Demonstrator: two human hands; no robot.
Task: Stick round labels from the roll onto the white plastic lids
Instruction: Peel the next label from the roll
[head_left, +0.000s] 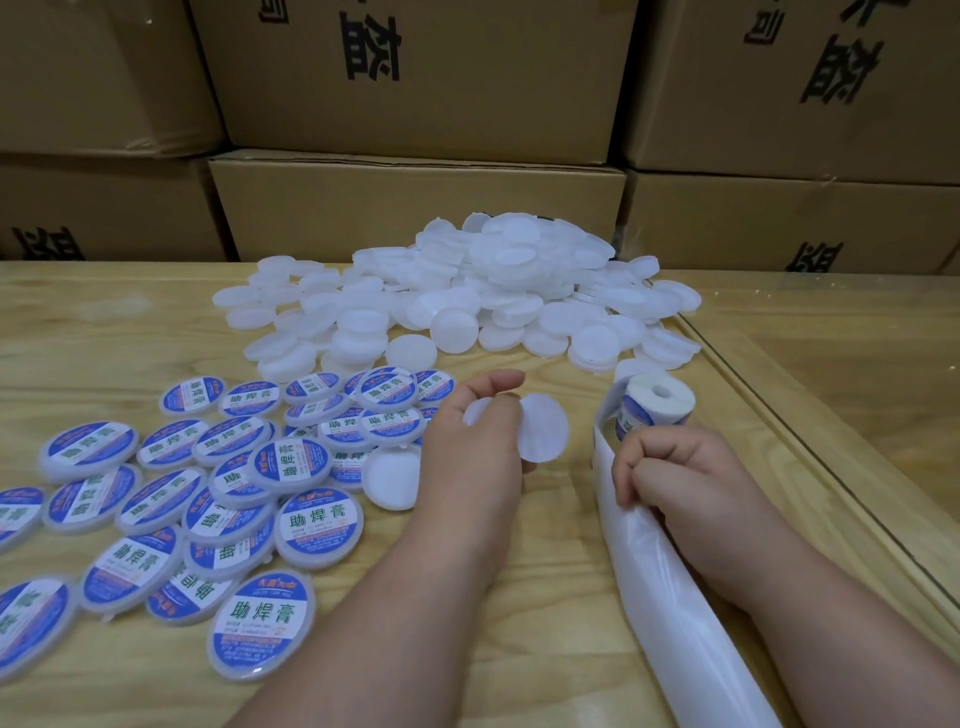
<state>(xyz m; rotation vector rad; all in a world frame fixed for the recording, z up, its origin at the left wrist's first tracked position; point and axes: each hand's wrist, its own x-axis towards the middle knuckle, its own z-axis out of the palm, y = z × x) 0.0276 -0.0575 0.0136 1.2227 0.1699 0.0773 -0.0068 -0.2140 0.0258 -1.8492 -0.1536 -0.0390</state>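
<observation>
The left hand (480, 436) holds a bare white lid (544, 427) by its rim, above the table; it seems light and stiff. The right hand (670, 475) pinches the thin, floppy backing strip (639, 551) beside the label roll (655, 405).

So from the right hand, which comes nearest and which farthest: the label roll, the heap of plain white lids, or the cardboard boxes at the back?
From the right hand:
1. Label roll, just beyond the knuckles.
2. Heap of plain lids, farther back, mid-table.
3. Cardboard boxes, stacked behind the table.
</observation>
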